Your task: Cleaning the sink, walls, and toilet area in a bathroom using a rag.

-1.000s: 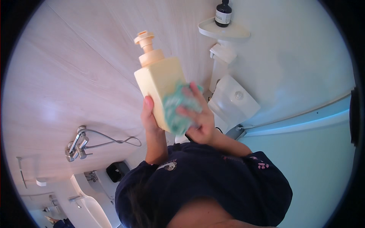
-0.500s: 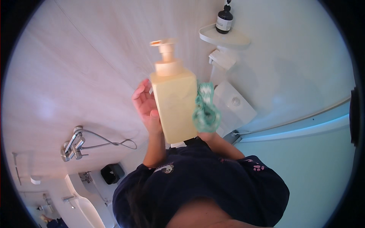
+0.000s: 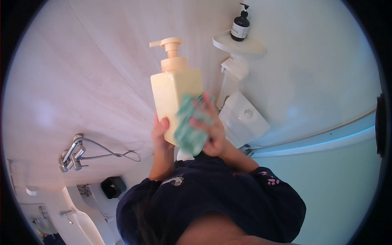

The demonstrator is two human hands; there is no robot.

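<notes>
A large pale-yellow pump bottle (image 3: 165, 92) with a peach pump head stands nearly upright in front of me, its nozzle pointing left. My left hand (image 3: 160, 131) grips its lower left side, the thumb on the front face and the other fingers hidden behind. Against the lower right of the bottle lies a green-and-white cloth (image 3: 190, 128), bunched and blurred by motion. My right hand (image 3: 213, 130) is closed on that cloth and presses it to the bottle's side.
On a white corner shelf (image 3: 232, 45) at the upper right stands a dark pump bottle (image 3: 240, 26). Below it are a white paper holder (image 3: 234, 68) and a toilet tank (image 3: 245, 118). A shower mixer (image 3: 73, 155) with hose is on the left wall, a black bin (image 3: 113, 187) and washbasin (image 3: 83, 220) lower left.
The bottle has turned, showing a corner edge, and shifted slightly left. My left hand has gone from loosely spread to gripping it low. The cloth has moved from its right side onto its front.
</notes>
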